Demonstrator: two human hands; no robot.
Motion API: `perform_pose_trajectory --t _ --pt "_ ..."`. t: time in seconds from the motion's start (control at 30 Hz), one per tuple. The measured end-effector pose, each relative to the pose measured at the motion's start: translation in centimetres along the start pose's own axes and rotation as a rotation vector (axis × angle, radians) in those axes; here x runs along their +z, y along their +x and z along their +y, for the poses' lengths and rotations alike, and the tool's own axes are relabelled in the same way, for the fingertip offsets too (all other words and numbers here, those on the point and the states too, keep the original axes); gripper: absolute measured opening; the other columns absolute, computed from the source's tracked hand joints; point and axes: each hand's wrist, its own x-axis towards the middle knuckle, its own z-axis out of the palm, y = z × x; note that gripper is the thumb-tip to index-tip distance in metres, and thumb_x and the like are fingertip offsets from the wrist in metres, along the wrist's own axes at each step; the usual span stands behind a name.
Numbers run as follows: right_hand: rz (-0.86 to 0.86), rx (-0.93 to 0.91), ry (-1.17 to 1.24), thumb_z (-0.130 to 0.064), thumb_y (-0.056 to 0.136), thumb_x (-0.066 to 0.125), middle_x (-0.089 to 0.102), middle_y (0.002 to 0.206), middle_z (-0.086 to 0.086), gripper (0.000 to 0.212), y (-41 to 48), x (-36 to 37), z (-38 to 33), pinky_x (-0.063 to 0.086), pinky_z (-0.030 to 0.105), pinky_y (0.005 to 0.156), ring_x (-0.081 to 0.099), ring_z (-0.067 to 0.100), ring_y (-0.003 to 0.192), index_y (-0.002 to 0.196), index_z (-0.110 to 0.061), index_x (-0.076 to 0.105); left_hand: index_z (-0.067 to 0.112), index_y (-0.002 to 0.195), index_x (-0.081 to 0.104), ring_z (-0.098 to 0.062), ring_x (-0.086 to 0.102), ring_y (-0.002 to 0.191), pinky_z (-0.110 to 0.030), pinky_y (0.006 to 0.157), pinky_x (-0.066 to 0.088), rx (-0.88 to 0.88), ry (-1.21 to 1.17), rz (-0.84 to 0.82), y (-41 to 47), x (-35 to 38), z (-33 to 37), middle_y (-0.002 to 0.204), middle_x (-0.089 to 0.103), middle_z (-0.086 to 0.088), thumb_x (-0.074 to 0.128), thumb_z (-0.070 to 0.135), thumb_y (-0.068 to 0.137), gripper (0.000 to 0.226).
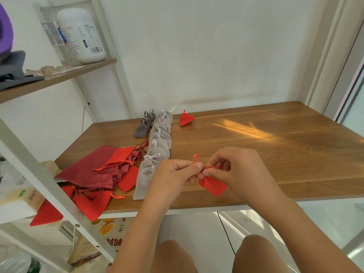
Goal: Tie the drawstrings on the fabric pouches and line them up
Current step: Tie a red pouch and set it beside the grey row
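A small red pouch (213,186) hangs between my hands above the front of the wooden table (256,146). My left hand (175,174) pinches one red drawstring loop (196,158) that sticks up. My right hand (236,166) pinches the other red cord at the pouch's neck. A row of several tied light grey pouches (157,150) runs from the front toward the wall. Several tied dark grey pouches (144,123) lie beside its far end. One tied red pouch (186,119) sits alone at the back. A heap of loose red pouches (110,170) lies at the left.
A white shelf frame (39,174) crosses the left side, with a wooden shelf (59,77) holding a white jar (82,36). Bags and boxes (110,233) stand on the floor under the table. My knees (216,257) show below the table's front edge.
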Motion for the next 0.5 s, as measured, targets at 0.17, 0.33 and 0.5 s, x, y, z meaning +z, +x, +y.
perform_pose_trajectory --t 0.17,0.33,0.5 --pt "0.116 -0.047 0.005 -0.026 0.071 0.082 0.057 0.062 -0.014 0.014 -0.4 0.6 0.2 0.038 0.011 0.058 0.053 0.001 0.066 0.068 -0.024 0.069 0.014 0.071 0.076 -0.001 0.052 0.056 -0.013 0.053 0.039 -0.098 -0.14 -0.017 -0.2 -0.1 -0.1 0.069 0.07 0.001 0.073 0.02 0.072 0.007" --pt "0.069 -0.129 0.367 -0.016 0.07 0.084 0.06 0.062 -0.007 0.013 -1.0 0.4 0.4 0.036 0.012 0.053 0.044 0.004 0.054 0.067 -0.019 0.072 0.02 0.057 0.073 -0.002 0.055 0.055 -0.014 0.053 0.039 -0.187 -0.388 -0.067 -0.3 -0.3 0.1 0.061 0.063 0.005 0.071 0.019 0.061 0.005" --pt "-0.025 -0.177 0.403 -0.033 0.071 0.08 0.062 0.064 -0.01 0.011 -1.0 -0.6 1.3 0.037 0.013 0.055 0.047 0.004 0.056 0.071 -0.023 0.075 0.019 0.067 0.076 -0.004 0.054 0.056 -0.015 0.055 0.04 -0.103 -0.348 -0.092 -0.4 -0.3 0.0 0.064 0.065 0.003 0.082 0.016 0.061 0.009"
